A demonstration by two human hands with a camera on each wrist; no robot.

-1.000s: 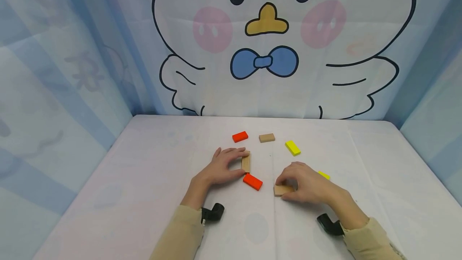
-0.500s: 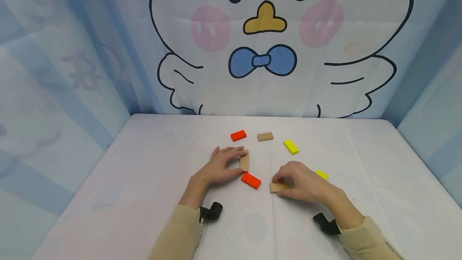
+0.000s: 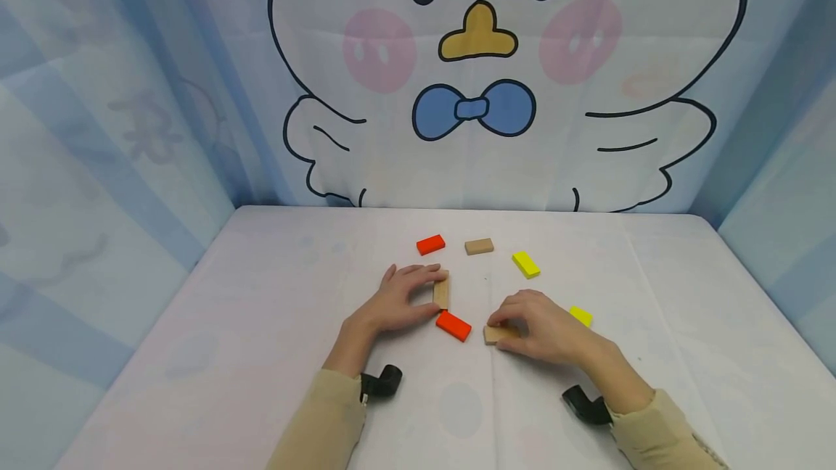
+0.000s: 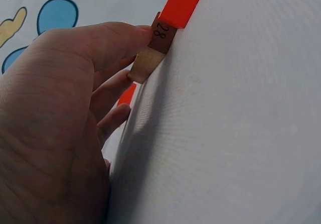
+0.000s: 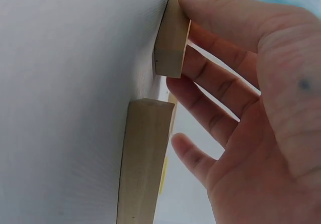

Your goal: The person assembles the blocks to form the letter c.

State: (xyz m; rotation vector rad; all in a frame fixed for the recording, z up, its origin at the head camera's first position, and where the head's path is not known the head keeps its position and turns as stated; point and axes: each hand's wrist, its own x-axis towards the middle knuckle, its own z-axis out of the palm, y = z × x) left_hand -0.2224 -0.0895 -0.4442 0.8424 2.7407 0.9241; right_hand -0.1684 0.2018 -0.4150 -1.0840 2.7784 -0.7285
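Note:
My left hand (image 3: 395, 303) pinches an upright-lying plain wooden block (image 3: 441, 291) between thumb and fingertips, at its near and far ends. In the left wrist view, dark printed digits show on that wooden block (image 4: 159, 35). A red block (image 3: 453, 326) lies against its near end. To the right, my right hand (image 3: 545, 328) holds another wooden block (image 3: 498, 335) by its long sides, low at the tabletop. The right wrist view shows this held block (image 5: 173, 30) and a second wooden block (image 5: 145, 158) just behind it, hidden by the hand in the head view.
Beyond the hands, a red block (image 3: 430, 244), a wooden block (image 3: 480, 246) and a yellow block (image 3: 525, 265) lie in a loose arc on the white-covered table (image 3: 261, 310). Another yellow block (image 3: 580, 316) is partly covered by the right hand. A printed curtain (image 3: 477, 165) stands behind.
My right hand has slid its wooden block a little leftward, closer to the near red block. The left hand keeps its grip in place. The head view has shifted slightly.

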